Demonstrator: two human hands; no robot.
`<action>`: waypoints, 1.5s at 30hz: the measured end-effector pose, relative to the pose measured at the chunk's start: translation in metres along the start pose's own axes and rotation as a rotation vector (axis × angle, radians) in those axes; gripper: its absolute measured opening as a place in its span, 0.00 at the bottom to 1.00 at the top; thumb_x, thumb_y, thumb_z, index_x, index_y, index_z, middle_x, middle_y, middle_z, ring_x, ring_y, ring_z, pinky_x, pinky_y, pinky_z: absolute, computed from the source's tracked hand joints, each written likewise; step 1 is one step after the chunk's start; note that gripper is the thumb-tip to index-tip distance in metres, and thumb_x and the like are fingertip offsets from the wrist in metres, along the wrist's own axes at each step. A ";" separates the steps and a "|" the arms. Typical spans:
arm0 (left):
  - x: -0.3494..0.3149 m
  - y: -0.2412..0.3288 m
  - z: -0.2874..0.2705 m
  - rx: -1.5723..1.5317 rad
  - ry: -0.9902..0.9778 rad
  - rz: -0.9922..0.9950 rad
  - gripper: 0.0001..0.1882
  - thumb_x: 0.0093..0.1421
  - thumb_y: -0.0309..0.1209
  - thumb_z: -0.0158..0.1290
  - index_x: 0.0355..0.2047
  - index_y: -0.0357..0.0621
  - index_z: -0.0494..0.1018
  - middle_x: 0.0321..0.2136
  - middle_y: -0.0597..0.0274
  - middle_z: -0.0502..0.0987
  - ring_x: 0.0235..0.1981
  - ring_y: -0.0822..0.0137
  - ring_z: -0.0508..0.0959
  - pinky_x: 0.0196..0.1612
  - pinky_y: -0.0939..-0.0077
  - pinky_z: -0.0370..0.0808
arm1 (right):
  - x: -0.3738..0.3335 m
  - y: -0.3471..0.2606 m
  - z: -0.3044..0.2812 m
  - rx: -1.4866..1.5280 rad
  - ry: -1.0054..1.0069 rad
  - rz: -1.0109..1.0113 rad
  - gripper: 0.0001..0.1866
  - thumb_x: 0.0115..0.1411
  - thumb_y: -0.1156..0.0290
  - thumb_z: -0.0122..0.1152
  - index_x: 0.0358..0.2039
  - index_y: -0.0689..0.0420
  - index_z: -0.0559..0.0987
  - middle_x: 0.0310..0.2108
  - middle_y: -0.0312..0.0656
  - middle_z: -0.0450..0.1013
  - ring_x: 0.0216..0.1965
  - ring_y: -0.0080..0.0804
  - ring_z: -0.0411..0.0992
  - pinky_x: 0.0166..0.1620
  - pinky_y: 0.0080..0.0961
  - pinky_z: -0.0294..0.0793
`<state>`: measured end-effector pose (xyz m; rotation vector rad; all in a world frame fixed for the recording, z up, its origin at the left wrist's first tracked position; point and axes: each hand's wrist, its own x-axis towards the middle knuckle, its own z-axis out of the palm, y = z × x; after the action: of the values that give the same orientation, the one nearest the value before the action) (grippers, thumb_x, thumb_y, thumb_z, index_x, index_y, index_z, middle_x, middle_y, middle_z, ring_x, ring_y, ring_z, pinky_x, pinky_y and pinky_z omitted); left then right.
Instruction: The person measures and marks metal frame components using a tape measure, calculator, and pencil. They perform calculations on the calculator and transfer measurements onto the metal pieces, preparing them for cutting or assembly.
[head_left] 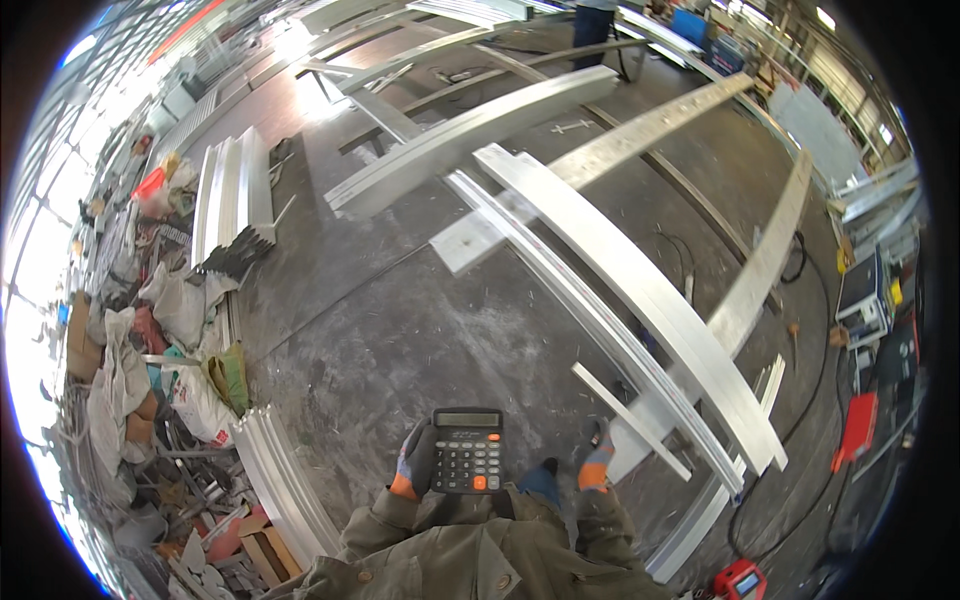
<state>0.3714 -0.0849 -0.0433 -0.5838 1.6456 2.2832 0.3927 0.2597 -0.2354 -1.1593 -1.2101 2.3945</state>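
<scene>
My left hand (414,462), in a grey and blue glove with an orange cuff, is closed around the left edge of a black calculator (468,452). The calculator faces up in front of my body, with grey keys and a few orange ones. Lower right of centre is my right hand (597,458), gloved the same way. Its dark fingers look curled, and what they hold, if anything, cannot be made out. Close beside it lies a thin metal strip (632,421), slanting over a pale plate. Beyond that, long aluminium profiles (640,297) rest on metal beams.
Scrap, sacks (195,405) and cartons pile up along the left. Ribbed metal profiles (232,195) are stacked nearby. At the right stand a red box (856,430) and a red device (740,580), with black cables on the floor. Another person's legs (592,35) show far off.
</scene>
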 end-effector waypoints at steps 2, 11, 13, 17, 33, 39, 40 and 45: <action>0.011 0.014 -0.030 -0.025 0.093 0.052 0.18 0.73 0.34 0.43 0.55 0.38 0.74 0.44 0.65 0.79 0.43 0.76 0.76 0.47 0.76 0.75 | 0.024 0.006 0.085 -0.009 -0.112 0.038 0.17 0.66 0.70 0.58 0.54 0.60 0.79 0.41 0.36 0.76 0.42 0.32 0.73 0.47 0.29 0.74; 0.075 0.074 -0.094 -0.193 0.359 0.192 0.19 0.74 0.35 0.41 0.57 0.38 0.73 0.49 0.60 0.80 0.47 0.71 0.79 0.51 0.73 0.75 | 0.185 0.023 0.435 -1.119 -0.537 -1.014 0.22 0.62 0.72 0.64 0.57 0.54 0.76 0.27 0.45 0.73 0.29 0.42 0.74 0.35 0.40 0.72; 0.107 0.094 -0.101 -0.204 0.475 0.158 0.20 0.74 0.36 0.42 0.57 0.38 0.73 0.49 0.60 0.80 0.46 0.71 0.79 0.51 0.73 0.75 | 0.236 0.039 0.505 -1.079 -0.452 -1.281 0.25 0.60 0.67 0.69 0.58 0.52 0.75 0.27 0.45 0.75 0.29 0.45 0.75 0.34 0.41 0.73; 0.184 0.142 -0.105 -0.268 0.513 0.152 0.21 0.74 0.37 0.40 0.57 0.37 0.72 0.48 0.58 0.80 0.46 0.69 0.80 0.52 0.72 0.76 | 0.334 0.064 0.606 -1.371 -0.422 -1.071 0.34 0.59 0.63 0.68 0.65 0.52 0.68 0.51 0.53 0.75 0.54 0.53 0.72 0.55 0.44 0.72; 0.396 0.277 -0.081 -0.112 0.398 -0.054 0.22 0.74 0.38 0.38 0.57 0.36 0.71 0.48 0.55 0.80 0.45 0.68 0.80 0.50 0.72 0.77 | 0.359 0.102 0.649 -1.902 -0.330 -0.742 0.36 0.65 0.70 0.52 0.74 0.49 0.58 0.69 0.51 0.61 0.71 0.47 0.58 0.70 0.45 0.58; 0.455 0.315 -0.075 0.030 0.223 -0.095 0.22 0.75 0.37 0.38 0.60 0.35 0.70 0.51 0.51 0.79 0.49 0.65 0.81 0.54 0.71 0.77 | 0.338 0.052 0.661 -1.509 -0.258 -0.781 0.30 0.65 0.76 0.54 0.68 0.55 0.66 0.64 0.56 0.66 0.65 0.41 0.65 0.65 0.40 0.66; 0.461 0.323 -0.072 0.028 0.199 -0.106 0.22 0.75 0.36 0.39 0.59 0.35 0.71 0.50 0.53 0.80 0.48 0.67 0.81 0.53 0.71 0.77 | 0.321 0.040 0.667 -1.364 -0.215 -0.724 0.28 0.65 0.78 0.54 0.66 0.57 0.69 0.63 0.57 0.67 0.64 0.39 0.67 0.64 0.38 0.69; 0.495 0.374 -0.054 0.116 -0.189 -0.107 0.20 0.74 0.33 0.40 0.57 0.34 0.72 0.49 0.57 0.79 0.47 0.71 0.78 0.51 0.75 0.75 | 0.149 -0.074 0.638 -0.881 -0.250 -0.180 0.19 0.61 0.84 0.59 0.52 0.60 0.72 0.49 0.48 0.73 0.48 0.33 0.75 0.51 0.29 0.76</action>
<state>-0.2207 -0.2652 0.0246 -0.4050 1.6025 2.0820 -0.1848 0.0086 -0.0384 -0.8583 -2.4673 1.9146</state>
